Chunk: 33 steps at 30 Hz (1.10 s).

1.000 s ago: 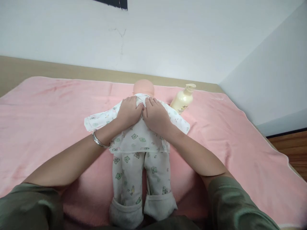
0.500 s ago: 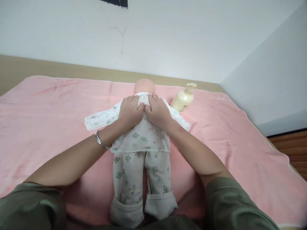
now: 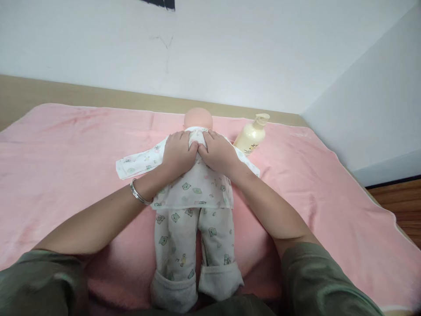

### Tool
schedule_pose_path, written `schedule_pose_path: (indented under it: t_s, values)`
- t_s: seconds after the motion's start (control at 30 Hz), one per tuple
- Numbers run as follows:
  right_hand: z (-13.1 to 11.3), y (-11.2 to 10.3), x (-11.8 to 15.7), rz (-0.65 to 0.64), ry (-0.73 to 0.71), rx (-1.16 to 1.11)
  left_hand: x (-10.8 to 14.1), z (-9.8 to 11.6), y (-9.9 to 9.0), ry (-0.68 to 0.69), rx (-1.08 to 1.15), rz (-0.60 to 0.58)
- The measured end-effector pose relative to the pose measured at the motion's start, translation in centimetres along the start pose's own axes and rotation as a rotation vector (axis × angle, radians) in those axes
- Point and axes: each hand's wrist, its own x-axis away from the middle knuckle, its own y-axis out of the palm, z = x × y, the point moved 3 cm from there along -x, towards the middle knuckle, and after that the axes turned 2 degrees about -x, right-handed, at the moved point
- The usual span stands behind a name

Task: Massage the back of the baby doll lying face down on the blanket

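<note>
A baby doll [image 3: 198,118] with a bald head lies stretched out, its head away from me; no face shows. It wears a white patterned shirt [image 3: 197,191] and matching trousers [image 3: 179,245] with turned-up cuffs. My left hand [image 3: 179,152] rests flat on the left of the shirt's upper part, just below the collar. On the other side lies my right hand [image 3: 217,151], also flat. Both sets of fingers point toward the doll's head, and the thumbs meet or nearly meet in the middle. The shirt's sleeves spread out to either side.
A pale yellow pump bottle [image 3: 250,135] stands beyond the right sleeve. Under everything is a pink blanket [image 3: 82,162] on a wooden surface [image 3: 66,90]. A white wall [image 3: 230,52] rises behind, and another wall is at the right.
Hardly anything differs. Both hands stay on the doll's shirt, with only a very slight shift of the right forearm.
</note>
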Motion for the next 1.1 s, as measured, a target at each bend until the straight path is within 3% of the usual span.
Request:
schedule_pose_path:
  t_s: [0.27,0.43,0.53,0.6,0.7,0.77,0.9,1.0,1.1]
  values:
    - [1.1,-1.2,-0.4,-0.092,0.130,-0.074,2.1,1.9,-0.5,0.095,-0.109,0.057]
    - [-0.4,0.3,0.8,0.049,-0.056,0.147,0.6,1.0,-0.9,0.129,-0.091,-0.048]
    - [-1.9,1.1,2.2,0.135,-0.183,0.198,-0.5,0.0,-0.8,0.048,-0.077,-0.123]
    - [-2.4,1.2,2.6,0.161,-0.223,0.190,-0.6,-0.2,-0.8,-0.004,-0.078,-0.111]
    - [-1.7,0.9,1.6,0.093,-0.178,0.106,0.4,0.4,-0.8,0.029,-0.098,-0.028]
    - [-0.4,0.4,0.3,0.018,-0.061,0.024,1.4,1.2,-0.8,0.086,-0.130,0.016]
    - [1.6,-0.2,-1.2,-0.067,0.139,-0.069,2.8,2.5,-1.0,0.191,-0.240,-0.004]
    - [0.9,0.0,-0.4,-0.026,0.104,0.015,2.4,2.5,-1.1,0.250,-0.253,-0.062]
    - [-1.2,0.7,1.5,0.012,-0.051,0.131,0.9,1.4,-1.2,0.228,-0.196,-0.111]
